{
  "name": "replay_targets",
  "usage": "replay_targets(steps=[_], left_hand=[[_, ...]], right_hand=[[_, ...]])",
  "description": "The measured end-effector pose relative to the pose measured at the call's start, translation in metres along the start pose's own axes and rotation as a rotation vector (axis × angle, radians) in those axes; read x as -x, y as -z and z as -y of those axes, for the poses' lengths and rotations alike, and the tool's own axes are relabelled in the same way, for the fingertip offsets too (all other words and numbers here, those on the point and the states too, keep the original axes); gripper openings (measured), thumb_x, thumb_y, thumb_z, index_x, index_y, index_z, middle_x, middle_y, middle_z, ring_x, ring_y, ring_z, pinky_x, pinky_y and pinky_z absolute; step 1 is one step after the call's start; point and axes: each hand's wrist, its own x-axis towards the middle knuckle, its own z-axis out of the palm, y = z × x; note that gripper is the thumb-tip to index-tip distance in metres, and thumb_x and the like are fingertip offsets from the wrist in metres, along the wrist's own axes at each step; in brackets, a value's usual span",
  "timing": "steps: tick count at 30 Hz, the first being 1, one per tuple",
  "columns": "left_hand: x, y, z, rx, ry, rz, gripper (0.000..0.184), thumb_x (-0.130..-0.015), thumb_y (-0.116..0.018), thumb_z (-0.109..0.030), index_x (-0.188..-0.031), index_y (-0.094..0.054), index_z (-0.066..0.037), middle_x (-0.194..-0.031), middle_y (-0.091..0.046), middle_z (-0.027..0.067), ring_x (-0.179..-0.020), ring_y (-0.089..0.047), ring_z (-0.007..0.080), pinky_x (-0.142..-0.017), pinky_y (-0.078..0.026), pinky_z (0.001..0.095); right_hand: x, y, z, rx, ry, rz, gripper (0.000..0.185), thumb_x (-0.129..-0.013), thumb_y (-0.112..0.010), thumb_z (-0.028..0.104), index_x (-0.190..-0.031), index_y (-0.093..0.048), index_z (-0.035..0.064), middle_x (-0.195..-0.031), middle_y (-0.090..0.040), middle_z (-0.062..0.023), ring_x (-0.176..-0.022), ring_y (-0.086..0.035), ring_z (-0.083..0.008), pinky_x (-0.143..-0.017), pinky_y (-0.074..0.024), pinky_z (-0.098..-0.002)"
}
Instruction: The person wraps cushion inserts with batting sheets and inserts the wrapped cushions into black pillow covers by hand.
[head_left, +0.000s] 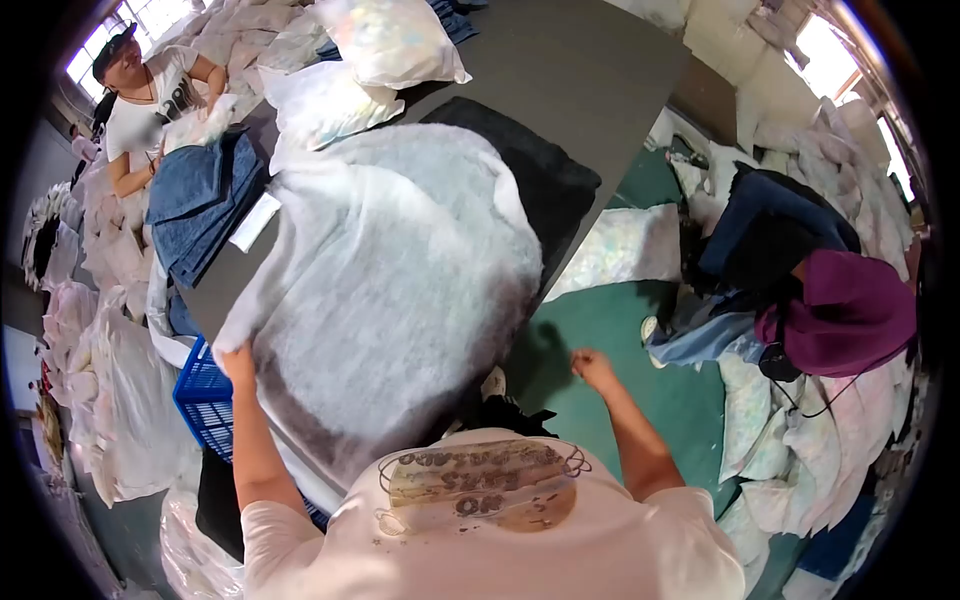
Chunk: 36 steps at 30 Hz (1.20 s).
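The left hand [236,365] grips the white padding [400,270] at its eight o'clock edge; the right hand [592,368], loosely curled, hangs apart at four. The padding lies partly over the table [600,70], black cloth [565,190] at two, denim [205,200] at ten.

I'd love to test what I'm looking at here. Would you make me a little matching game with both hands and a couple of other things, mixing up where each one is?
Things:
1. Left hand
2. Right hand
3. Blue basket
4. Black cloth

Places:
A. On the table, partly covered by the fluffy white sheet
B. Away from the sheet, with green floor seen behind it
C. At the left edge of the sheet, gripping it
D. Beside the table, seen to the left of the person's left forearm

Right pairs: 1-C, 2-B, 3-D, 4-A
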Motion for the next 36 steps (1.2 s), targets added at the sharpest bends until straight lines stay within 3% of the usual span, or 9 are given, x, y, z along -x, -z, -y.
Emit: replay_targets(steps=[1, 3, 12, 15, 17, 21, 28, 31, 36], left_hand=[[-0.002, 0.007, 0.007, -0.087, 0.243, 0.075, 0.034, -0.095, -0.055, -0.015, -0.125, -0.060, 0.001, -0.124, -0.064, 0.0125, -0.116, -0.058, 0.0245, -0.100, -0.043, 0.0335], [-0.022, 0.012, 0.057, -1.002, -0.563, 0.098, 0.035, -0.102, -0.039, -0.011, -0.129, -0.058, -0.001, -0.130, -0.061, 0.0087, -0.120, -0.056, 0.0245, -0.105, -0.041, 0.0342], [-0.064, -0.008, 0.108, -0.961, -0.629, 0.025, 0.015, -0.080, -0.058, -0.013, -0.087, -0.071, -0.010, -0.080, -0.068, 0.0106, -0.074, -0.067, 0.0249, -0.070, -0.052, 0.0402], [-0.069, -0.013, 0.093, -0.390, 0.317, 0.335, 0.044, -0.093, -0.057, -0.020, -0.133, -0.054, 0.000, -0.135, -0.056, 0.0173, -0.126, -0.052, 0.0304, -0.103, -0.044, 0.0366], [-0.059, -0.009, 0.026, -0.999, -0.037, 0.438, 0.035, -0.093, -0.057, -0.022, -0.121, -0.062, 0.000, -0.123, -0.063, 0.0156, -0.117, -0.058, 0.0277, -0.098, -0.047, 0.0343], [-0.064, -0.013, -0.024, -0.959, 0.469, 0.247, 0.046, -0.082, -0.067, -0.038, -0.120, -0.065, -0.012, -0.119, -0.066, 0.0137, -0.107, -0.064, 0.0300, -0.087, -0.053, 0.0414], [-0.085, 0.015, 0.130, -0.809, -0.124, 0.590, 0.035, -0.070, -0.080, -0.024, -0.098, -0.072, -0.005, -0.092, -0.074, 0.0119, -0.081, -0.070, 0.0256, -0.074, -0.055, 0.0366], [-0.080, 0.038, 0.034, 0.091, 0.668, 0.622, 0.045, -0.062, -0.086, -0.014, -0.103, -0.071, -0.001, -0.098, -0.072, 0.0107, -0.089, -0.068, 0.0235, -0.084, -0.052, 0.0353], [-0.073, 0.066, -0.004, 0.559, 0.693, 0.557, 0.052, -0.070, -0.077, -0.006, -0.120, -0.063, -0.002, -0.112, -0.069, 0.0081, -0.103, -0.064, 0.0232, -0.094, -0.049, 0.0359]], right_hand=[[-0.010, 0.013, 0.021, -0.248, 0.013, -0.113, 0.019, -0.094, -0.059, 0.020, -0.103, -0.066, 0.0048, -0.089, -0.068, -0.0045, -0.076, -0.066, -0.0122, -0.064, -0.0512, -0.0250], [-0.015, 0.033, 0.123, -0.543, 0.053, -0.313, 0.019, -0.097, -0.057, 0.018, -0.102, -0.066, 0.0024, -0.087, -0.067, -0.0056, -0.071, -0.064, -0.0107, -0.060, -0.0498, -0.0228], [-0.155, 0.126, 0.307, -0.112, 0.063, 0.118, 0.050, -0.093, -0.064, 0.021, -0.139, -0.046, 0.0082, -0.096, -0.069, -0.0082, -0.073, -0.068, -0.0149, -0.064, -0.0557, -0.0287], [-0.230, 0.260, 0.369, 0.268, -0.129, 0.001, 0.066, -0.091, -0.064, 0.024, -0.144, -0.029, 0.0062, -0.100, -0.069, -0.0228, -0.074, -0.071, -0.0285, -0.064, -0.0584, -0.0428], [-0.264, 0.344, 0.421, 0.334, -0.037, -0.278, 0.073, -0.091, -0.063, 0.026, -0.148, -0.020, 0.0099, -0.089, -0.071, -0.0221, -0.073, -0.070, -0.0324, -0.065, -0.0569, -0.0480], [-0.271, 0.421, 0.520, 0.606, -0.275, -0.584, 0.098, -0.090, -0.068, 0.020, -0.157, 0.002, 0.0278, -0.085, -0.070, -0.0163, -0.068, -0.066, -0.0245, -0.063, -0.0540, -0.0467], [-0.269, 0.421, 0.586, 0.860, -0.194, -0.586, 0.099, -0.087, -0.069, 0.014, -0.158, -0.001, 0.0253, -0.091, -0.070, -0.0180, -0.070, -0.068, -0.0269, -0.064, -0.0552, -0.0452], [-0.272, 0.394, 0.586, 1.018, -0.116, -0.540, 0.082, -0.084, -0.070, 0.016, -0.154, -0.026, 0.0181, -0.103, -0.070, -0.0172, -0.074, -0.070, -0.0274, -0.068, -0.0562, -0.0426], [-0.326, 0.287, 0.497, 1.181, 0.449, -0.155, 0.061, -0.082, -0.073, 0.033, -0.134, -0.055, 0.0073, -0.117, -0.067, -0.0146, -0.103, -0.066, -0.0307, -0.090, -0.0515, -0.0410]])
